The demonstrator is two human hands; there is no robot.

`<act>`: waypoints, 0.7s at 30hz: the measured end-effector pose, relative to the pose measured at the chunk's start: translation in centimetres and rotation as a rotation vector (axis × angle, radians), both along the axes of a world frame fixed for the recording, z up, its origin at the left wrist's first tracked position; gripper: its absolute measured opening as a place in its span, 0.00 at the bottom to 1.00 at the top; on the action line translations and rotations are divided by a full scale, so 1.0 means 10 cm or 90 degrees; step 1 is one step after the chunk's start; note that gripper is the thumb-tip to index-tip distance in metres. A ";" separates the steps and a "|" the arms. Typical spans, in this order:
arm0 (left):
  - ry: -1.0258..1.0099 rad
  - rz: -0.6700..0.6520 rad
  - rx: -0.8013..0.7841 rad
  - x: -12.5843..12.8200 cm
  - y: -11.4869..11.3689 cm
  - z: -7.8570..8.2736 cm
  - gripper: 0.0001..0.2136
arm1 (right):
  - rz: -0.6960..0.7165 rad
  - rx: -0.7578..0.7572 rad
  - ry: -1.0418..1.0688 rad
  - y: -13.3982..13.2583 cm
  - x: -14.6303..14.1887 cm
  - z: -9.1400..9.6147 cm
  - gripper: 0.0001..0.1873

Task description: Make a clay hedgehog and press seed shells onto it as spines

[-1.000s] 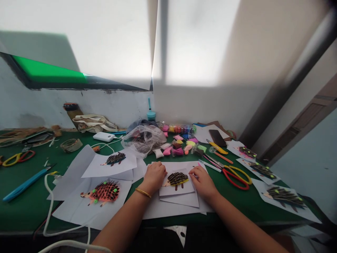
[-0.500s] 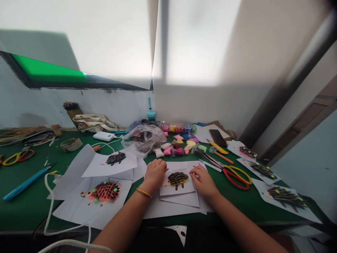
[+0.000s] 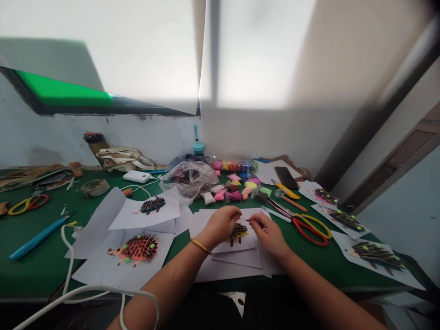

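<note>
On a white sheet in front of me lies a hedgehog picture (image 3: pixel 239 231) with a yellow body edge, brown feet and dark spines. My left hand (image 3: pixel 223 225), a gold bangle on its wrist, reaches over the hedgehog's head and hides it. Its fingers are curled together; anything between them is hidden. Just right of the picture, my right hand (image 3: pixel 267 233) pinches a small dark sliver (image 3: pixel 248 220) between thumb and forefinger. More white paper (image 3: pixel 237 270) lies underneath. A clear plastic bag (image 3: pixel 189 178) of dark bits sits behind the hands.
Red-and-yellow scissors (image 3: pixel 311 229), a yellow cutter (image 3: pixel 290 191) and a phone (image 3: pixel 285 177) lie to the right, beside several finished-looking hedgehog sheets (image 3: pixel 374 270). Coloured clay packets (image 3: pixel 233 195) are behind. To the left are a red hedgehog sheet (image 3: pixel 99 270), blue pen-like tool (image 3: pixel 37 238) and white cable (image 3: pixel 68 275).
My left hand has moved right, from the sheet's left side to over the hedgehog. My right hand has shifted slightly, and a dark sliver now shows at its fingertips.
</note>
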State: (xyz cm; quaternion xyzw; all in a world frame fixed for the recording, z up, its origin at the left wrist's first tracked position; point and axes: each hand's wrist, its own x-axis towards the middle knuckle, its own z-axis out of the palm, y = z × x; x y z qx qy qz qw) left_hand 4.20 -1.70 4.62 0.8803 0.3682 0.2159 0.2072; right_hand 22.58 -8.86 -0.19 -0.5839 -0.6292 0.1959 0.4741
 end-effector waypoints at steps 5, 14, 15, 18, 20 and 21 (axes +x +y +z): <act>0.196 0.102 -0.028 -0.17 0.35 -0.05 0.11 | -0.082 -0.009 0.017 0.09 0.15 -0.15 0.12; 0.225 0.071 -0.149 0.02 0.51 -0.23 0.08 | -0.088 -0.024 0.019 0.10 0.15 -0.25 0.12; 0.219 0.066 -0.160 0.04 0.51 -0.24 0.08 | -0.089 -0.025 0.018 0.10 0.15 -0.24 0.12; 0.196 0.050 -0.190 0.05 0.51 -0.27 0.07 | -0.085 -0.025 0.012 0.09 0.14 -0.23 0.11; 0.175 0.039 -0.200 0.03 0.50 -0.29 0.08 | -0.078 -0.024 0.004 0.07 0.14 -0.22 0.10; 0.164 0.033 -0.202 0.01 0.49 -0.29 0.08 | -0.072 -0.024 0.000 0.07 0.13 -0.20 0.10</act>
